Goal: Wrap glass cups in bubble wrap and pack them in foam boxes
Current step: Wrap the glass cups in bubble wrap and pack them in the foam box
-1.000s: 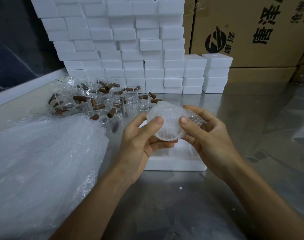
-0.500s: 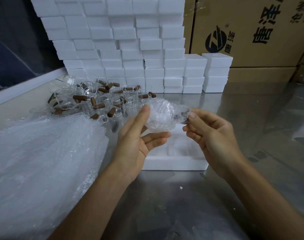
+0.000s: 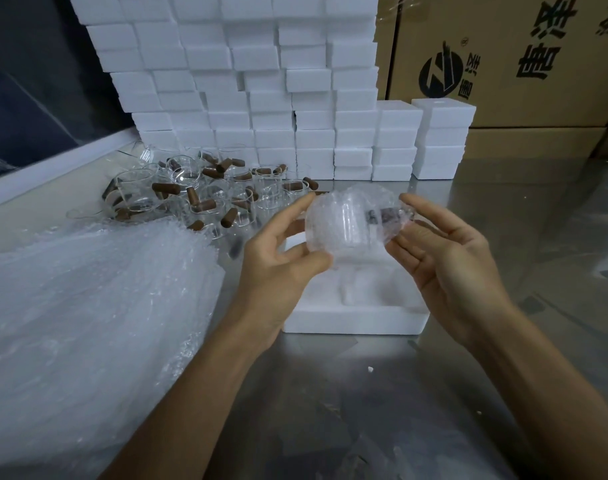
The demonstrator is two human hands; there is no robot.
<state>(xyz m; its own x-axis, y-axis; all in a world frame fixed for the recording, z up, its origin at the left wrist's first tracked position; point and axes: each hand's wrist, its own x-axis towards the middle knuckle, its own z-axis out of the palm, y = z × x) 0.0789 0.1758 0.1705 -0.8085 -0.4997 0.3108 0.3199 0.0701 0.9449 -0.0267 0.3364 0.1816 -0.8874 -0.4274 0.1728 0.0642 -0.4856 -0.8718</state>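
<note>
A glass cup wrapped in bubble wrap (image 3: 347,223) is held in the air above an open white foam box (image 3: 354,306) on the steel table. My left hand (image 3: 278,261) grips its left end between thumb and fingers. At the right end, my right hand (image 3: 444,251) pinches the wrap over the cup's brown handle. A thick stack of bubble wrap sheets (image 3: 87,306) lies at the left. Several bare glass cups with brown handles (image 3: 198,195) stand in a cluster behind it.
A tall wall of stacked white foam boxes (image 3: 247,81) rises at the back, with two shorter stacks (image 3: 437,140) to its right. Large cardboard cartons (image 3: 503,60) stand at the back right. Bare steel table (image 3: 330,410) stretches in front and to the right.
The wrapped cup has been turned from facing me to lying sideways, handle end to the right. Both hands shifted their hold to its two ends and rose slightly.
</note>
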